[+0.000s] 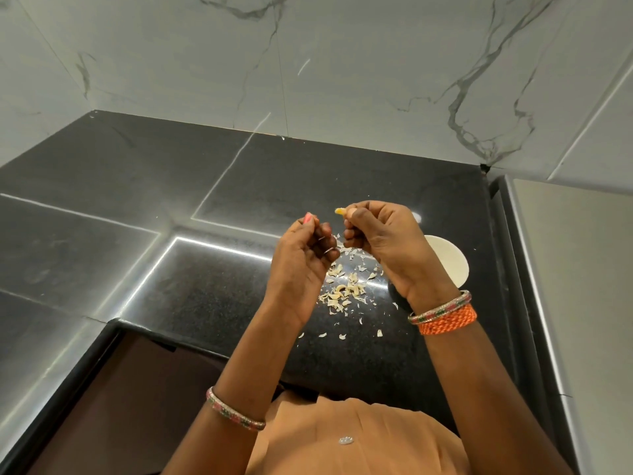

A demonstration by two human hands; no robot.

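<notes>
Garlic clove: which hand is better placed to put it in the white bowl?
Right. The right hand pinches the garlic clove, and the white bowl lies just beyond it; the left hand is farther away.

peels (346, 290) on counter (205, 296) — bowl (449, 264) just right | wall (342, 63) behind counter

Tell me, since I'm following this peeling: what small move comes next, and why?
Probably lower the right hand and drop the clove into the bowl. The clove pinched at its fingertips looks bare and yellow, peels lie heaped on the counter, and the white bowl sits right by that hand.
</notes>
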